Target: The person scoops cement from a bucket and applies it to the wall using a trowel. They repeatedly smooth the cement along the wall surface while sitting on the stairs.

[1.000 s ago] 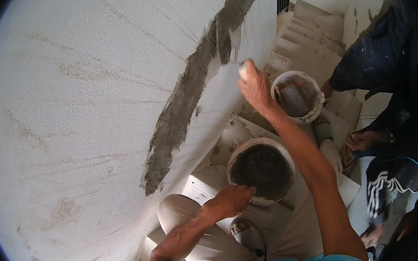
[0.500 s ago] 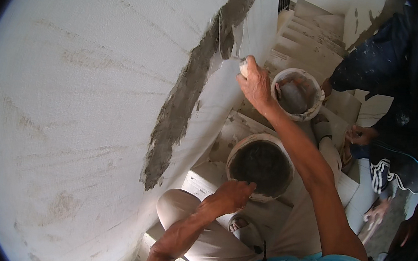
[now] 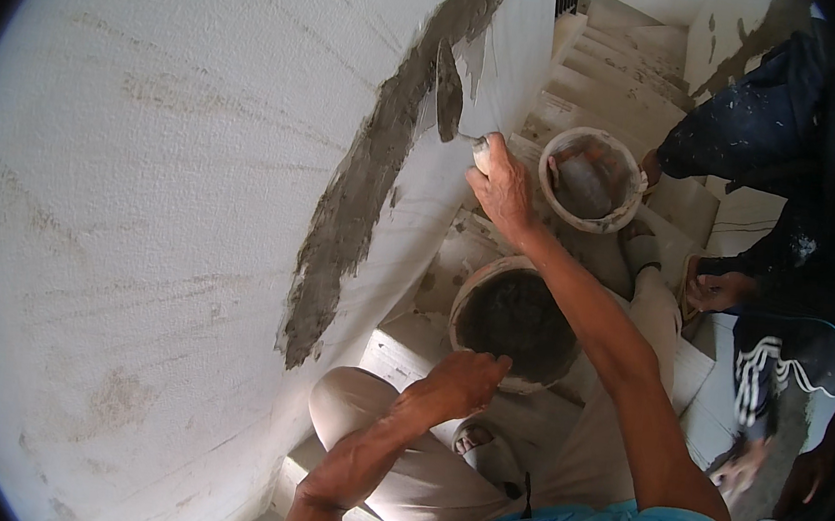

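My right hand (image 3: 505,191) is wrapped round the pale handle of a trowel (image 3: 448,95). The trowel's narrow dark blade is at the wall, over the right side of a long strip of wet grey mortar (image 3: 359,185). That strip runs slantwise down the white wall (image 3: 192,199). Close to my knee, my left hand (image 3: 458,380) is closed at the near rim of a round bucket (image 3: 476,278) with dark grey mortar in it. The undersides of its fingers are hidden.
A second bucket (image 3: 588,220), holding reddish pieces and a grey tool-like object, stands farther up the stairs (image 3: 615,84). Two people in dark clothes are close on my right; a co-worker's hand (image 3: 721,290) hangs near the steps. My sandalled foot (image 3: 487,453) is below the near bucket.
The trowel's blade has turned so its dark face shows, and my right hand has come slightly down the wall. My left hand stays at the bucket rim.
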Available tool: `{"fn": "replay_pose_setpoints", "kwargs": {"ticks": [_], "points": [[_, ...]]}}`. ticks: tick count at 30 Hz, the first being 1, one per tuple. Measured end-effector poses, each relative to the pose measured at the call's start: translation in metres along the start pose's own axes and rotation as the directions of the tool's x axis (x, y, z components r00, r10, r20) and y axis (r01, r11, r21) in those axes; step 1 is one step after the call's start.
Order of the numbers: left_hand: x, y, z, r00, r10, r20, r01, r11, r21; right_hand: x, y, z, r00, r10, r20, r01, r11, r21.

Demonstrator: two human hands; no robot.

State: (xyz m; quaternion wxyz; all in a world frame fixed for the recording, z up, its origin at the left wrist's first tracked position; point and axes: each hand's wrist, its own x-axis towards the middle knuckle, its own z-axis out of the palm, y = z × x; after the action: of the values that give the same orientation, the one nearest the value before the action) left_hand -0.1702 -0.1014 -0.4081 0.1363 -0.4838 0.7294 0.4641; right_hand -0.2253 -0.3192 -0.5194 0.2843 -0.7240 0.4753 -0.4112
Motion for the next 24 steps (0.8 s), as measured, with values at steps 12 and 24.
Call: {"fn": "replay_pose_setpoints", "kwargs": {"ticks": [12, 24], "points": [[-0.002, 0.001, 0.003, 1.0, 0.003, -0.015, -0.003, 1.0, -0.002, -0.055, -0.009, 0.015, 0.985, -0.12, 0.126, 0.11, 0.99, 0.087], [-0.004, 0.003, 0.0, 0.999, 0.025, -0.021, -0.026, 0.999, -0.022, -0.054, -0.02, 0.025, 0.994, -0.025, 0.103, 0.022, 0.999, 0.037]]}}
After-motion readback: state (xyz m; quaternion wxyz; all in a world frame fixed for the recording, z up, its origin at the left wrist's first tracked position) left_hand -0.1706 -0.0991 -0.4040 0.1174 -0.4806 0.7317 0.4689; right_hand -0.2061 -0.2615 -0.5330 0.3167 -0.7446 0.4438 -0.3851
